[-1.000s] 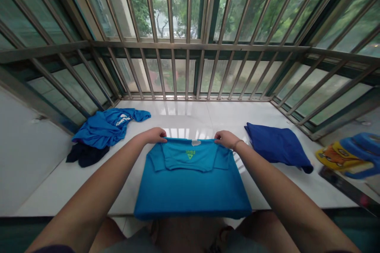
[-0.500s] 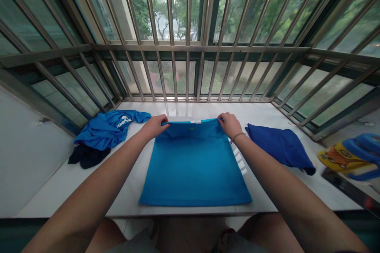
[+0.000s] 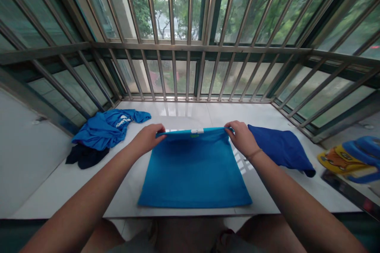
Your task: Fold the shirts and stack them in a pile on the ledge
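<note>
A bright blue T-shirt [image 3: 194, 170], its sides tucked into a rectangle, lies on the white ledge with its hem toward me. Its far edge, which bears a white label [image 3: 197, 131] and a small green print, is lifted off the surface. My left hand [image 3: 151, 136] pinches the left end of that edge between thumb and fingers. At the right end, my right hand [image 3: 239, 134] grips the same edge in a pinch. Just beyond my right wrist lies a folded dark blue garment [image 3: 280, 148].
A crumpled blue shirt [image 3: 103, 128] lies at the left over a black cloth [image 3: 87, 157]. On the right, a yellow and blue child's bottle [image 3: 348, 158] is by a dark, flat object [image 3: 350, 191]. Metal window bars [image 3: 190, 47] enclose the white ledge [image 3: 190, 108].
Both hands have drawn the T-shirt's far edge toward me and slightly up. My right hand has also shifted a little to the right. The hem has stayed in place.
</note>
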Action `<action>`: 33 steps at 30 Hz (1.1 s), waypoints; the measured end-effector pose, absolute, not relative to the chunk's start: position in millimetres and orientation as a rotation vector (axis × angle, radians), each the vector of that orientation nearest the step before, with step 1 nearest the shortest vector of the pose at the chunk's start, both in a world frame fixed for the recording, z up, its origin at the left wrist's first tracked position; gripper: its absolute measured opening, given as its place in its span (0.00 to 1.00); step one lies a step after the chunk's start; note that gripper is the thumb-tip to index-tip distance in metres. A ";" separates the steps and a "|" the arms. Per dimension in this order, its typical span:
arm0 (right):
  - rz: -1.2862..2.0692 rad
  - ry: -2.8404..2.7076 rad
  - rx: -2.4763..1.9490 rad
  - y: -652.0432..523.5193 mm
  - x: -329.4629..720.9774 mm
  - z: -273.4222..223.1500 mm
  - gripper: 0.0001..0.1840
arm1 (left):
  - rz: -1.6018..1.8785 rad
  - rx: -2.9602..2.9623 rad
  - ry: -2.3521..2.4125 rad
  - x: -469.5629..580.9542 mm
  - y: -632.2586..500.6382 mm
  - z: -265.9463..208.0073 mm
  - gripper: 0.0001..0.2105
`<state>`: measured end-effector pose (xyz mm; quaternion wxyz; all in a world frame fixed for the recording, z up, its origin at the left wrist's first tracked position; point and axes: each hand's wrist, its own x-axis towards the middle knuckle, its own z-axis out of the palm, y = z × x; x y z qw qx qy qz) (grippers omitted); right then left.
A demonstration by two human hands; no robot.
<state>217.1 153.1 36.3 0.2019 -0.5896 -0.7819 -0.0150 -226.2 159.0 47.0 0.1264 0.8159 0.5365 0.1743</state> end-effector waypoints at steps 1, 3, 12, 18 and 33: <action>-0.037 -2.202 -1.578 132.0 222.3 31.6 0.09 | 0.509 2.406 1.512 -229.6 139.1 39.6 0.06; -0.018 -2.252 -1.445 86.8 232.2 14.8 0.10 | 0.517 2.463 1.420 -235.1 95.7 18.0 0.04; -0.082 -2.416 -1.385 -43.1 236.2 -94.8 0.11 | 0.631 2.569 1.447 -244.4 -28.0 -99.4 0.11; -0.097 -2.355 -1.397 -46.6 233.0 -94.9 0.13 | 0.612 2.571 1.533 -242.4 -35.0 -104.4 0.12; 0.247 -2.445 -1.472 -1.7 231.4 -37.0 0.12 | 0.080 2.357 1.388 -242.7 10.8 -35.5 0.09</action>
